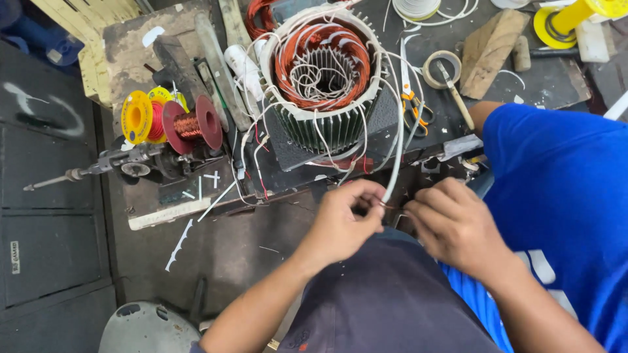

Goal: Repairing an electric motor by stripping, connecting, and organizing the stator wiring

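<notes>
A small white label [14, 257] sits on the dark cabinet [46, 196] at the left edge, an upright rectangle with dark print too small to make out. On the bench, the yellow spool [137, 117] of wire shows a round yellow flange with faint print around its hub; beside it the red spool [191, 125] of copper wire bears no label that can be seen. At the top right, a second yellow reel [548, 26] lies partly out of view, its face plain as far as can be told. No screens, signs or boxed packages appear anywhere else in view
</notes>
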